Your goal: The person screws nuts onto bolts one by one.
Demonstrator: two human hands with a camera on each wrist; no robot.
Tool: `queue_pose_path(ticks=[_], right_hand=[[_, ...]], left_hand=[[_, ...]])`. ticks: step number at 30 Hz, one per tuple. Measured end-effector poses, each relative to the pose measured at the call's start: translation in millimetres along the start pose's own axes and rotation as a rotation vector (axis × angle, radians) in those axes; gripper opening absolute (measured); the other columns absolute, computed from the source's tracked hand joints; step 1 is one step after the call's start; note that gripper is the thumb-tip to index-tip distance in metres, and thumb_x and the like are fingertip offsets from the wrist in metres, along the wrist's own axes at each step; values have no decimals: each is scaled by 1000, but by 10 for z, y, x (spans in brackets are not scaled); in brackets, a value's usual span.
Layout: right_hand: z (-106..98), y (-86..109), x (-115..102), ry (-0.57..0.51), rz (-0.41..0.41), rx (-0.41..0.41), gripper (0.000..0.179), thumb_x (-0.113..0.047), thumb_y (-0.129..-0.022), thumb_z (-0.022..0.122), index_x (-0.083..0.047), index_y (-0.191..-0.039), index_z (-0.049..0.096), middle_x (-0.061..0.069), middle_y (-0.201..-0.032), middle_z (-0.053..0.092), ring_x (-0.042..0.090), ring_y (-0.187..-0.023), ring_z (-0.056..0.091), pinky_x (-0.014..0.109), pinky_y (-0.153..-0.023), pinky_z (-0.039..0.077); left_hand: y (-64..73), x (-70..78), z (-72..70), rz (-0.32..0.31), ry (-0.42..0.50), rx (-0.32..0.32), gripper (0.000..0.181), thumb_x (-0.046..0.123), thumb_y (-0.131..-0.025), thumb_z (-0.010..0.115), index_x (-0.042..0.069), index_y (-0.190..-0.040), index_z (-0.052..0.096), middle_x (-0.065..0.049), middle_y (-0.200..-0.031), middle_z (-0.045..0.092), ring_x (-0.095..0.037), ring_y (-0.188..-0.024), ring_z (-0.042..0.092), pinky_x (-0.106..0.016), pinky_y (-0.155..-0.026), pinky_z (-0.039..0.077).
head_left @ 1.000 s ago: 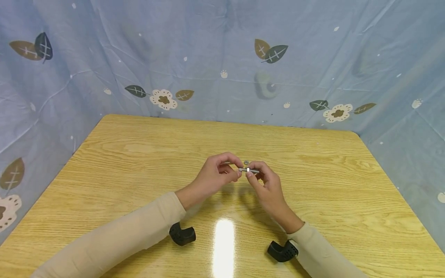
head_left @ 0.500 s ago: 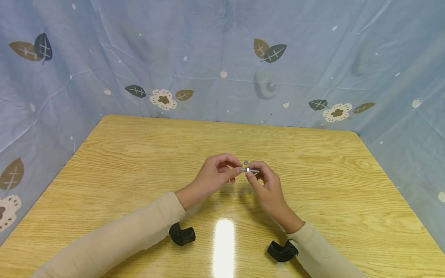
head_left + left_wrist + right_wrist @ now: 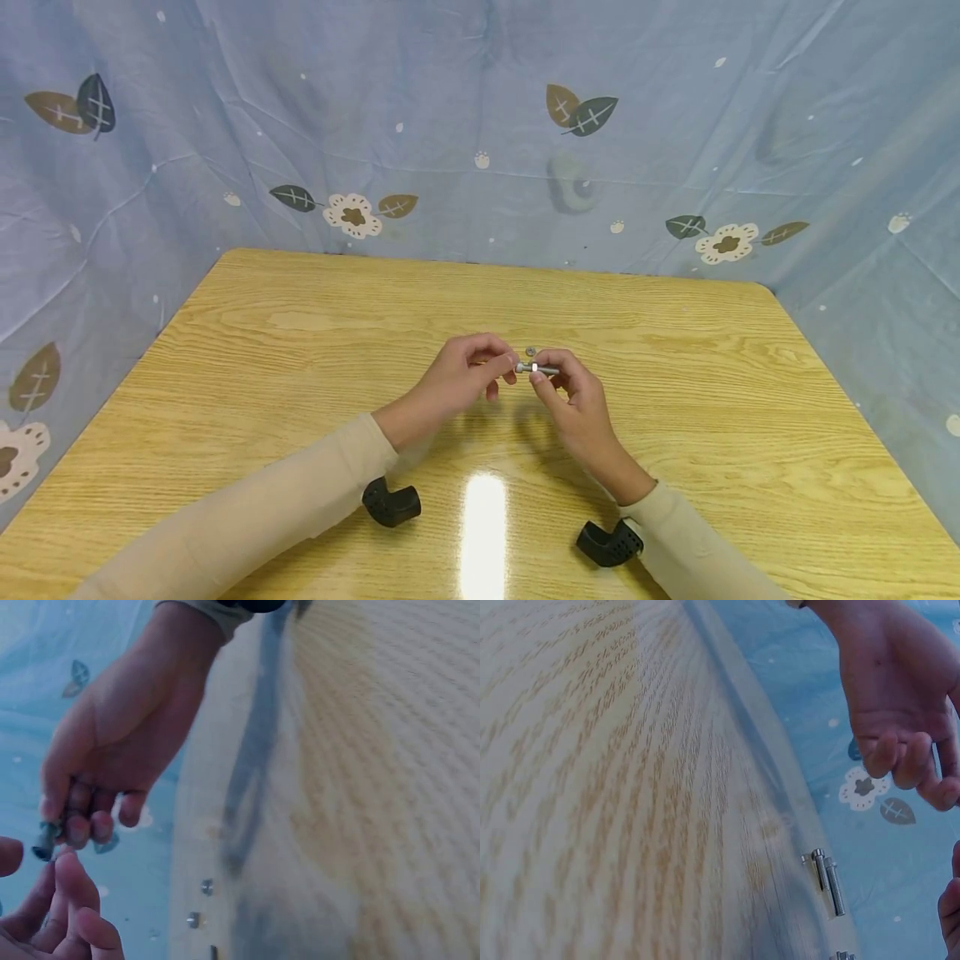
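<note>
In the head view, a metal bolt (image 3: 522, 367) lies level between the two hands, with a bright nut (image 3: 535, 367) on its shank. The left hand (image 3: 467, 377) has thumb and forefinger at the bolt's head end, its other fingers hanging below. Thumb and forefinger of the right hand (image 3: 579, 404) pinch the nut; the shank runs back beneath these fingers. The left wrist view shows the bolt (image 3: 46, 841) at the left hand's (image 3: 127, 735) fingertips. In the right wrist view the right hand (image 3: 904, 697) is seen from the palm side, its held part out of frame.
Just beyond the hands a loose nut (image 3: 531, 352) lies on the wooden table (image 3: 300, 333). More metal bolts (image 3: 829, 881) lie side by side in the right wrist view. A patterned blue cloth (image 3: 480, 125) hangs behind the table. Black wrist mounts (image 3: 392, 504) stick out under the sleeves.
The left thumb has slid forward over the bolt head and then up and back, leaving the head showing again. The right hand stays in place around the nut.
</note>
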State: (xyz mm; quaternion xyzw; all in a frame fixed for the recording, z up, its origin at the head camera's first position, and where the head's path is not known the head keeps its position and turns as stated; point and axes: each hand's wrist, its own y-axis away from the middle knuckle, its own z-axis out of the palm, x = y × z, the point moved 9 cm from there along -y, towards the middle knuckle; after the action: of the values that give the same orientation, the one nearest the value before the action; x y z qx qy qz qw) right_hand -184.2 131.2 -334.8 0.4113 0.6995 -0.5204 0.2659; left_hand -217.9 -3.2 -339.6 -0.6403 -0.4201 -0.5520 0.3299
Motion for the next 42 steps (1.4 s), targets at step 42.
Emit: queue_pose_path(ticks=[42], right_hand=[[-39,-39,-48,108,-47,10,14,1,-92,61,-5,-104,66,10,-96,71,2,-81,56,21,-67,45]], left_hand=[[6,39,47,129,-29,-46,16,13,-95,62,9,-110,65,-9,-107,64,-34,-81,63,-45,-70,53]])
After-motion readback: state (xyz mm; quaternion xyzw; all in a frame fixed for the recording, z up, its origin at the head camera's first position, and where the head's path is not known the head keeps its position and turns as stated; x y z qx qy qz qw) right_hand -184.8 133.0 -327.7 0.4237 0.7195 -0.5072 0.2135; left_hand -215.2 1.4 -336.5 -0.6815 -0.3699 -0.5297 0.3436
